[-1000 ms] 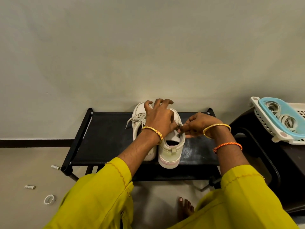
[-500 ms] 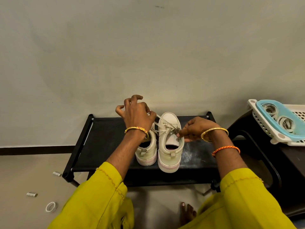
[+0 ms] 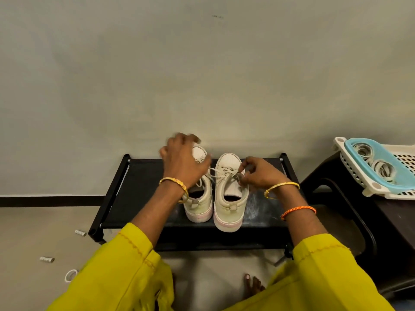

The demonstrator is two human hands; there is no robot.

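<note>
Right grip (image 3: 258,175) pinches flat cream lace (image 3: 217,171) — left grip (image 3: 182,162) blurred, cannot tell.

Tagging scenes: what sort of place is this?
Likely a home entryway or hallway: low black shoe rack against a plain wall, white sneakers on it, a bare foot on the floor.

2 off-white shoes (image 3: 229,198) standing side by side on rack (image 3: 146,194), toes pointing away; lace (image 3: 218,171) stretching btwn them, untied
</note>
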